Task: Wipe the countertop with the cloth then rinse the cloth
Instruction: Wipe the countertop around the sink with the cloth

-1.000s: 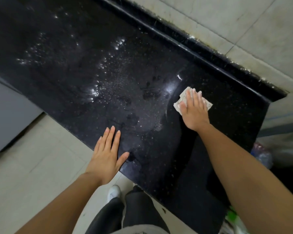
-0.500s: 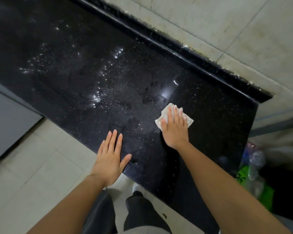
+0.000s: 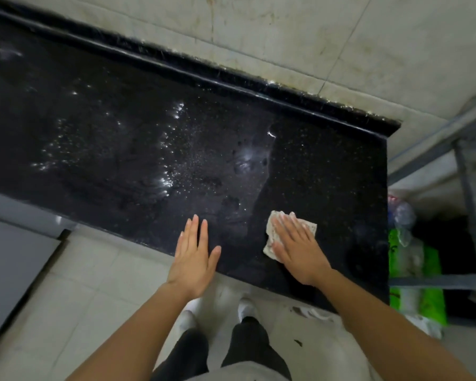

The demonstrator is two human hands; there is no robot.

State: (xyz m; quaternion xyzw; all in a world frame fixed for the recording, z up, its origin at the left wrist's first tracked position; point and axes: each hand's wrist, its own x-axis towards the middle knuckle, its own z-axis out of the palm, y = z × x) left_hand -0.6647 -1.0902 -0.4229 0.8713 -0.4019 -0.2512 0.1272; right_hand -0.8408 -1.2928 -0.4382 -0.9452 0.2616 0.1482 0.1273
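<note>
A black speckled countertop runs across the view, wet with droplets and smears on its left and middle. A small whitish cloth lies near the counter's front edge at the right. My right hand presses flat on the cloth with straight fingers and covers most of it. My left hand lies flat with straight fingers at the front edge, a little left of the cloth, holding nothing.
A raised black backsplash strip meets a tiled wall. Past the counter's right end stand a grey metal rack and green and clear plastic bags. Pale floor tiles, a grey cabinet and my feet lie below.
My right hand has dragged the cloth from near the back of the counter toward the front edge. My left hand has stayed flat at the front edge.
</note>
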